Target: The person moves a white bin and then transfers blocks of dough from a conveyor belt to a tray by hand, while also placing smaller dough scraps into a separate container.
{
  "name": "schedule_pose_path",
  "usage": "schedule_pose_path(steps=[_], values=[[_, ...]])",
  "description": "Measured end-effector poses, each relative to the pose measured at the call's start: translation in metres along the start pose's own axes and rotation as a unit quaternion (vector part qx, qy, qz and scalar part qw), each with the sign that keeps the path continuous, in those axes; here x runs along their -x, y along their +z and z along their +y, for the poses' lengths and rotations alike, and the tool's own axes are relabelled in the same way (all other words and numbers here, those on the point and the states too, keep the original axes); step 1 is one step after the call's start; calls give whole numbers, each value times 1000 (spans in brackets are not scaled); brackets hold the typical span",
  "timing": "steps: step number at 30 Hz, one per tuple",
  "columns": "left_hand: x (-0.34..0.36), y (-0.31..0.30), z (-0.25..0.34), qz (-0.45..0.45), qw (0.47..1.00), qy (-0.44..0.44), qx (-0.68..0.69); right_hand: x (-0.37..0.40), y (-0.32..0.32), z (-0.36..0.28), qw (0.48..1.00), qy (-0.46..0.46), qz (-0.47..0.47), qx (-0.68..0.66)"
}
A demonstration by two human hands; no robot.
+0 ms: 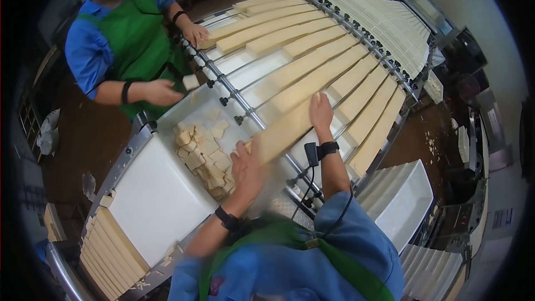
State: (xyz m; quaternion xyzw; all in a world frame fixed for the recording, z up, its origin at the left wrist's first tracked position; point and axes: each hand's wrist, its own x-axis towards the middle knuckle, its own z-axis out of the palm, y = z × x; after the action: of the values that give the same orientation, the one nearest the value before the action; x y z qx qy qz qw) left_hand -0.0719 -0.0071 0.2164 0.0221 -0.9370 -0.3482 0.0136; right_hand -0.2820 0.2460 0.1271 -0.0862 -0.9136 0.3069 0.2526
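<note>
A long pale-yellow slab lies slantwise over the near rail of the conveyor, its near end sticking out toward me. My left hand grips this near end, with the fingers along its side. Farther up the same slab, my right hand is closed on its right edge, fingertips on top. Several similar slabs lie side by side in lanes divided by thin rods. Left of my left hand, broken pale pieces are heaped in a white bin.
Across the bin, a co-worker's hand touches a slab's end; the other hand is near a small pale block. A white surface and stacked strips lie left. White trays stand right, a ribbed white belt beyond.
</note>
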Motion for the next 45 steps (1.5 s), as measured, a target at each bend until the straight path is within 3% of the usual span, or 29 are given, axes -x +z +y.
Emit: schedule_pose_path(steps=[1, 2, 4, 7, 11, 13, 15, 16, 18, 19, 20, 22, 24, 26, 28, 31, 32, 34, 35, 36, 38, 39, 41, 45], values=[[-10, 5, 3, -25, 999, 29, -13, -12, -3, 7, 996, 7, -70, 48], [-20, 11, 8, -23, 999, 27, -12, -20, -4, 13, 996, 5, -71, 47], [-41, 23, 14, -23, 999, 43, -17, -31, -7, 21, 945, 48, -229, 230], [-75, 51, 5, -15, 996, 48, 71, -39, -4, 33, 932, 35, -149, 330], [-97, 92, 6, 7, 995, 7, 98, -15, -15, 28, 931, -5, -127, 343], [-101, 98, 15, 32, 988, -49, 144, 13, -9, 27, 953, -74, -87, 282], [-105, 103, 13, 31, 987, -56, 145, 42, -4, 19, 969, -125, -147, 151], [-104, 104, 10, 27, 987, -63, 143, 58, -5, 11, 968, -130, -152, 151], [-100, 96, 13, 23, 983, -68, 169, 86, -15, -14, 954, -163, -253, -8], [-97, 91, 11, 16, 979, -66, 193, 91, -18, -20, 950, -166, -264, -11], [-97, 97, 0, 21, 978, -79, 193, 93, -21, -23, 945, -189, -264, 39], [-95, 108, -20, 73, 971, 6, 228, 98, -23, -27, 931, -223, -275, 87], [-81, 91, -26, 85, 970, -29, 225, 101, -18, -32, 919, -217, -273, 185], [-57, 67, -42, 149, 960, 9, 237, 107, -11, -31, 917, -233, -268, 183], [-18, 30, -64, 157, 955, -42, 249, 111, -11, -32, 915, -215, -246, 237], [49, -11, -133, 220, 963, -97, 122, 109, -11, -50, 909, -175, -267, 269], [75, -21, -163, 256, 951, -132, 110, 109, -11, -75, 904, -171, -273, 280], [135, -39, -213, 315, 919, -228, 62, 129, 13, -113, 927, -272, -193, 172], [170, -40, -240, 395, 887, -237, 18, 146, 31, -139, 917, -313, -202, 141], [203, -48, -261, 420, 867, -268, 4, 166, 50, -167, 899, -366, -225, 88], [261, -61, -292, 515, 749, -392, -142, 210, 89, -221, 848, -443, -287, -45], [287, -68, -306, 525, 734, -405, -147, 242, 112, -252, 815, -463, -327, -125], [329, -81, -332, 543, 590, -579, -150, 310, 140, -329, 732, -479, -433, -214], [369, -92, -365, 531, 575, -615, -94, 428, 199, -449, 605, -547, -512, -268]])
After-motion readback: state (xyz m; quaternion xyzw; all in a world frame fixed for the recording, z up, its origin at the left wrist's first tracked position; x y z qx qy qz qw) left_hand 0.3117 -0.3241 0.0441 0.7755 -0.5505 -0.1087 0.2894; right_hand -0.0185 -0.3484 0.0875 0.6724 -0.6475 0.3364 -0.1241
